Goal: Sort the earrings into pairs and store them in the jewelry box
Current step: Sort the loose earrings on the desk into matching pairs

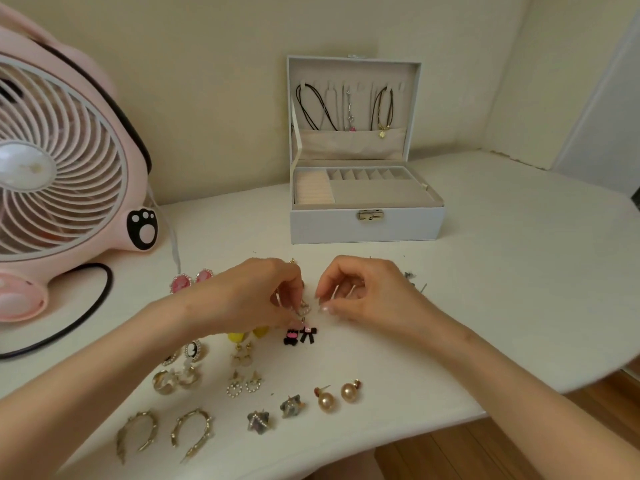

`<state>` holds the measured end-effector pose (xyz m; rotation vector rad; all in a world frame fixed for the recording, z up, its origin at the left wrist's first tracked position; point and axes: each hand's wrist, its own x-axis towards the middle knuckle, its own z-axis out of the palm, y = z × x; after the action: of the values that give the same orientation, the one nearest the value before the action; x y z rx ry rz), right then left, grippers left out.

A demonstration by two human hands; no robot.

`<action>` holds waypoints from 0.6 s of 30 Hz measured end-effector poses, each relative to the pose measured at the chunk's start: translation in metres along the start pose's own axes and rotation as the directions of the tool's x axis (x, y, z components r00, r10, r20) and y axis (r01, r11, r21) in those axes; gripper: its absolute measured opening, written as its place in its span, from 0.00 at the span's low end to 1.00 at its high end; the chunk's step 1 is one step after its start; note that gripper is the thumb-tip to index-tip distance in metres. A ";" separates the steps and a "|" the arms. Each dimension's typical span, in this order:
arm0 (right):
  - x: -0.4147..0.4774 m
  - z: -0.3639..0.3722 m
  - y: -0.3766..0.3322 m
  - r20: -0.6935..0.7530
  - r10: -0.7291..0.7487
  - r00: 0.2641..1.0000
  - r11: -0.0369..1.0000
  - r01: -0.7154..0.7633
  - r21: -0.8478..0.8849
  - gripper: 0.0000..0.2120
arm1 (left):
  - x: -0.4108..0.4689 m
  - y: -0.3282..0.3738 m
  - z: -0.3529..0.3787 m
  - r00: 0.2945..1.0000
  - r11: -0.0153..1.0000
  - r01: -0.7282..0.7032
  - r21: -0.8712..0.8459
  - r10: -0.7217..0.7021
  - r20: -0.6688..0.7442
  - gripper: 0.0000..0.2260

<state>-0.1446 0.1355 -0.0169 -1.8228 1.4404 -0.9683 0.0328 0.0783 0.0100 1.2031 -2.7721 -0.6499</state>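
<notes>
Many earrings lie in pairs on the white table (485,289): gold hoops (162,433), grey stars (275,412), pearl studs (337,394), pearl hearts (244,384), pink ovals (190,279). My left hand (256,296) pinches a dangling black bow earring (307,332) beside its mate (291,336). My right hand (360,292) has its fingers curled round thin silver earrings (343,292). The open jewelry box (367,223) stands behind both hands, its grey compartments showing nothing inside.
A pink fan (65,174) with a black cable (86,313) fills the left side. Necklaces (346,105) hang in the box lid. A few small grey pieces (414,278) lie right of my right hand. The table's rounded edge drops to wooden floor at lower right.
</notes>
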 end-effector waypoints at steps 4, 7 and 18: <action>-0.004 -0.023 0.003 -0.099 0.010 0.995 0.999 -0.015 -0.050 0.10 | 0.002 -0.002 0.002 0.999 0.998 -0.026 -0.056 0.025 -0.026 0.07; -0.005 -0.047 0.013 -0.243 0.061 0.968 0.992 -0.086 -0.097 0.08 | 0.006 0.005 0.005 0.997 0.988 -0.070 -0.137 0.065 -0.044 0.05; -0.006 -0.085 0.052 -0.258 0.243 0.935 0.903 -0.315 -0.291 0.07 | 0.081 0.034 0.015 0.964 0.980 -0.200 -0.011 0.194 -0.184 0.08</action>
<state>-0.2438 0.1277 -0.0148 -1.7011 2.0419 -0.8346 -0.0500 0.0470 -0.0002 0.9139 -2.6715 -0.5321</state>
